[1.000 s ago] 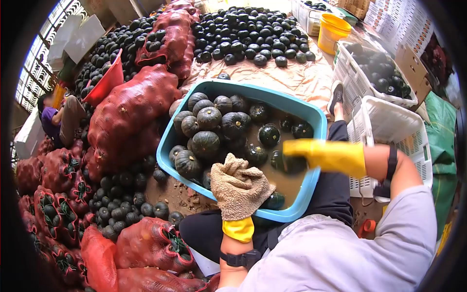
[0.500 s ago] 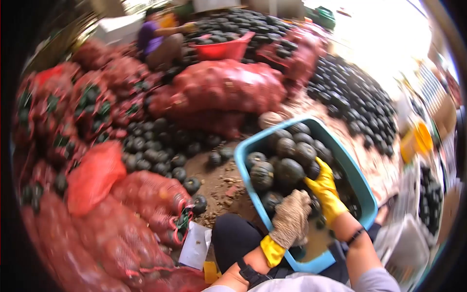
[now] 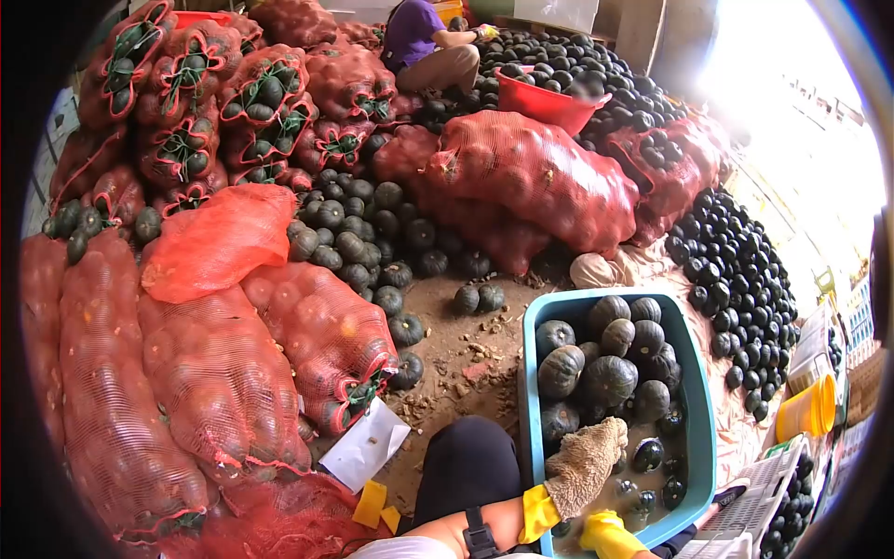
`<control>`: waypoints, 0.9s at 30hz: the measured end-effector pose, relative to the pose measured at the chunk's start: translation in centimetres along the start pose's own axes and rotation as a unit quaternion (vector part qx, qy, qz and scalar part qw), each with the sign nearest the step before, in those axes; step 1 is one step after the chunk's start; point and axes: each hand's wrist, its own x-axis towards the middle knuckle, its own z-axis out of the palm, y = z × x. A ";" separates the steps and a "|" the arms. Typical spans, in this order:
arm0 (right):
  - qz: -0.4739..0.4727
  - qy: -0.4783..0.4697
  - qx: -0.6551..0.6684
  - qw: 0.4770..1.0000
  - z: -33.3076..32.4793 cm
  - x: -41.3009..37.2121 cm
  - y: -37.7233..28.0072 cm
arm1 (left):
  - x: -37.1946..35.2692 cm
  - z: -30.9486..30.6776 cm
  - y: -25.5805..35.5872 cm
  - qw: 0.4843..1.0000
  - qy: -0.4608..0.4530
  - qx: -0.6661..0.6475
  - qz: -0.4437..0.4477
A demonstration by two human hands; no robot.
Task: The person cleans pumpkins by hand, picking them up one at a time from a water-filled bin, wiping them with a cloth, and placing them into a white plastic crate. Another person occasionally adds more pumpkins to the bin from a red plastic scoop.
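A blue plastic tub (image 3: 531, 363) stands in front of me, with dark green squashes (image 3: 610, 380) heaped at its far end and several more half sunk in murky water (image 3: 610, 503) nearer me. On my left hand (image 3: 587, 466) a brown, towel-like mitt covers a yellow glove; its fingers are hidden. That hand hangs over the water beside the squash pile. My right hand (image 3: 610, 536), in a yellow rubber glove, is low at the tub's near end. The frame's lower edge cuts it off, and whether it grips anything is hidden.
Filled red mesh sacks (image 3: 223, 382) lie on the left, near a white sheet (image 3: 365, 445). Loose squashes (image 3: 349, 244) cover the floor beyond. A person in purple (image 3: 414, 37) sits at the back by a red basin (image 3: 549, 101). A yellow bucket (image 3: 808, 408) and white crates (image 3: 754, 498) stand right.
My right hand has drawn back from the squash pile to the tub's near end. My left hand stays over the tub. The view has swung, so the tub sits lower and further right.
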 end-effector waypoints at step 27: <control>-0.087 0.312 0.474 0.819 -2.6 -1.4 -0.3 | -1.3 -0.9 2.1 0.955 -0.028 0.169 0.244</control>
